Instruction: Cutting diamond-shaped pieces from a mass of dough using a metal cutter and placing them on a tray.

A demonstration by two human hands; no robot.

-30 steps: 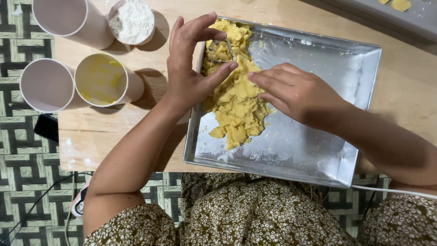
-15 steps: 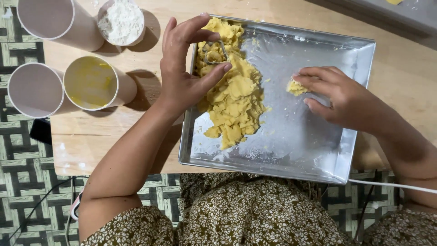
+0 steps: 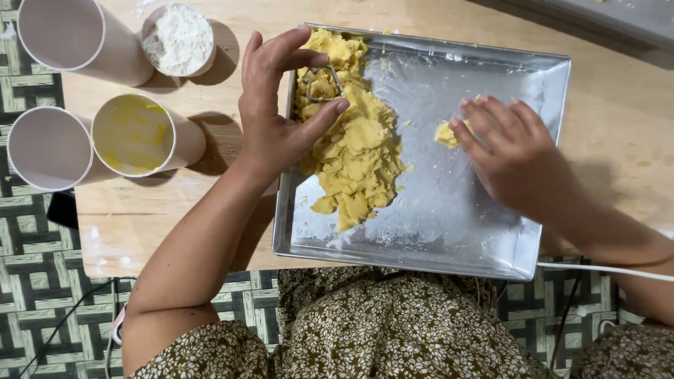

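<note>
dough (image 3: pixel 354 151) in tray (image 3: pixel 456 217) | 4 cups (image 3: pixel 133 133) left of tray | tray on table (image 3: pixel 618 119)

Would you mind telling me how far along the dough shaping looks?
Early. Done: one small dough piece lies apart under the right hand. In hand: the left hand presses a metal cutter into the dough pile. Left: nearly all that pile, on the metal tray.

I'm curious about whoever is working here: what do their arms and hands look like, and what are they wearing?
Both hands, left hand and right hand, are bare: no gloves, rings or watch visible. The forearms are uncovered. Lower down shows brown clothing with a small white leaf print.
</note>
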